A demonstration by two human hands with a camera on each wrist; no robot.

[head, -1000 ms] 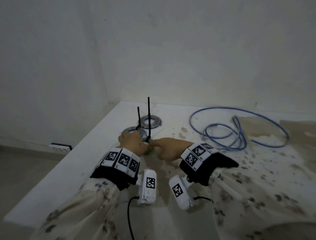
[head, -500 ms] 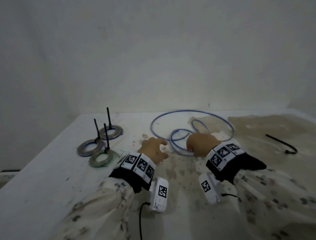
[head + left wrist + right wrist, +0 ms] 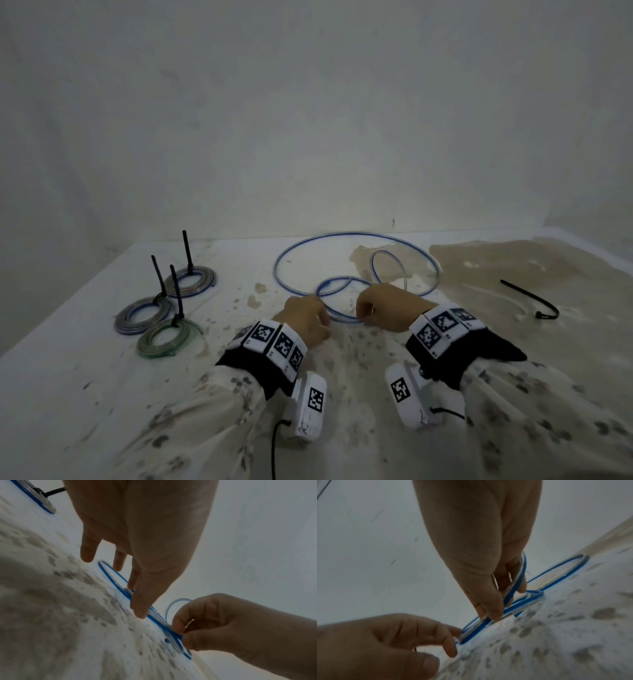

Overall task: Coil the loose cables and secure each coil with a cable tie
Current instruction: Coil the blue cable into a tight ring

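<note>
right hand (image 3: 383,310) pinches near edge of loose blue cable (image 3: 356,240) on table (image 3: 68,377); left hand (image 3: 305,320) fingers straight, touching it. loops sprawl far, beyond both hands.

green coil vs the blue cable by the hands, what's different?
1. The green coil is wound tight into a small ring; the blue cable sprawls in wide loose loops.
2. The green coil has a black tie cinched on it, tail pointing up; the blue cable has none.
3. Nothing touches the green coil; the right hand pinches the blue cable and the left hand touches it.

Both lie on the same table.
</note>
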